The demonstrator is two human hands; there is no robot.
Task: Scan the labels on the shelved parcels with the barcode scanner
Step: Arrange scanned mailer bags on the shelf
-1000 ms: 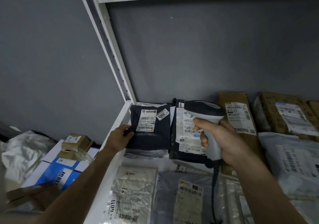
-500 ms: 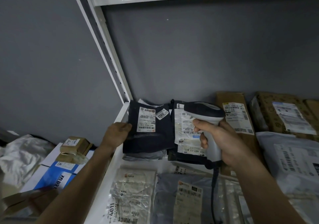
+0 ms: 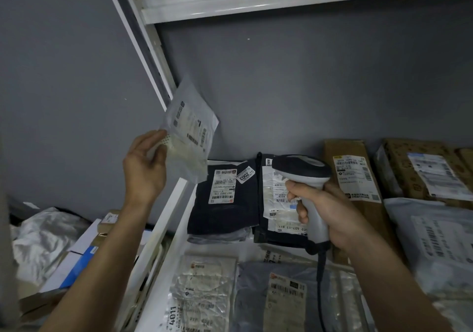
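My left hand [image 3: 144,170] holds a thin pale grey parcel [image 3: 190,127] up in the air by its lower left corner, label facing me, above the shelf's left end. My right hand [image 3: 322,214] grips the grey-and-black barcode scanner [image 3: 302,175] by its handle, head pointing left over a dark parcel with a white label [image 3: 279,201]. Beside that lies another dark parcel [image 3: 222,203] with a "2003" sticker. Brown cardboard parcels [image 3: 355,175] lean against the back wall on the right.
The white shelf rim [image 3: 163,234] runs diagonally below my left hand, with a white upright [image 3: 143,50] and an upper shelf above. Flat bagged parcels [image 3: 202,293] lie at the shelf front. Boxes and a crumpled bag [image 3: 43,239] sit lower left, outside the shelf.
My left hand let go of the dark parcel's edge and now holds a pale grey parcel raised above the shelf. The scanner hand has barely moved.
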